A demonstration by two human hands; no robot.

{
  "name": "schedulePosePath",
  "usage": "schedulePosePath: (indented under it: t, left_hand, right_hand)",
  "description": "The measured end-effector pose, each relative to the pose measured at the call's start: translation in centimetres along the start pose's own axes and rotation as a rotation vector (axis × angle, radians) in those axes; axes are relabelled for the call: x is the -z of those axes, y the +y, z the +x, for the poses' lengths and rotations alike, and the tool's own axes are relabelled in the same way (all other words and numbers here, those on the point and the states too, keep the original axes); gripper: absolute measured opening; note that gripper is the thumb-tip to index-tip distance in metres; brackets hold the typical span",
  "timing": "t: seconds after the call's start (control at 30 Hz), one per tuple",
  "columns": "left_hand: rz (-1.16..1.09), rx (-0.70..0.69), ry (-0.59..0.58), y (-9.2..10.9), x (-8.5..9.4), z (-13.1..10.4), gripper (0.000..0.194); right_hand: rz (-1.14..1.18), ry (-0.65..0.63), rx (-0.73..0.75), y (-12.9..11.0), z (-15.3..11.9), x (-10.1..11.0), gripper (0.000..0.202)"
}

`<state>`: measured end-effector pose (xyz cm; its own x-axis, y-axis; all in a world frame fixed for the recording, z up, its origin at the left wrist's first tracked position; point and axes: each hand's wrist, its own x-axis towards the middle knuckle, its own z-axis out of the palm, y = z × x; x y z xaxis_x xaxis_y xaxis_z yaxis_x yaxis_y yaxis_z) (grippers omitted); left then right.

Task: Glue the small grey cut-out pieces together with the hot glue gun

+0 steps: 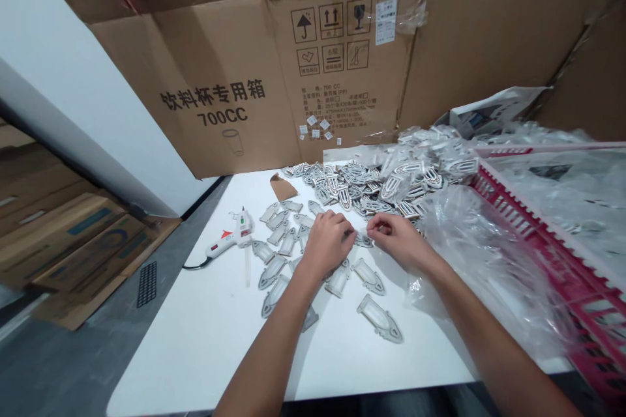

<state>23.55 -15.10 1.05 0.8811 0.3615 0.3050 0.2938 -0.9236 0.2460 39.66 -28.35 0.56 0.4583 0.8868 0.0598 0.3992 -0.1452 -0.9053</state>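
Both of my hands meet over the middle of the white table. Between them is a small grey pointed piece (362, 239), flat and partly covered by my fingers. My left hand (332, 240) is closed, its curled fingers and thumb at the piece's left end. From the other side, my right hand (395, 238) pinches at its right end with thumb and forefinger. Similar grey pieces with pale centres lie spread around my left hand, such as one loose piece (380, 319) nearer to me. Just behind my hands rises a heap of grey pieces (349, 186).
A white glue gun (237, 234) lies left, its cord running off the table edge. Clear plastic bags (469, 254) and a pink plastic basket (542, 254) stand at the right. A large cardboard box (220, 78) walls off the back. A brown cardboard scrap (282, 187) lies nearby.
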Motion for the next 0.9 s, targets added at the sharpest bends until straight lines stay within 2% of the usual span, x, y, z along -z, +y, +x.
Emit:
schedulePosePath:
  t: [0.17,0.33,0.43,0.77,0.9]
  left_hand:
    - [-0.105,0.025,-0.021,-0.1,0.0,0.1,0.007]
    - [-0.194,0.072,-0.012,-0.3,-0.2,-0.2,0.019]
    - [-0.219,0.067,0.011,-0.5,-0.3,-0.3,0.026]
    - [-0.169,0.073,0.014,-0.1,-0.2,-0.3,0.017]
    - [-0.191,0.064,0.027,-0.1,-0.3,-0.3,0.015]
  right_hand:
    - [0.147,-0.036,-0.008,1.1,0.7,-1.2,0.015]
    - [0.163,-0.088,0.041,1.7,0.9,-1.5,0.020]
    - [0.126,-0.092,0.049,1.6,0.9,-1.5,0.021]
    - [-0.121,-0.064,0.135,0.6,0.7,-1.9,0.010]
    - [-0.143,-0.052,0.164,0.6,0.7,-1.9,0.011]
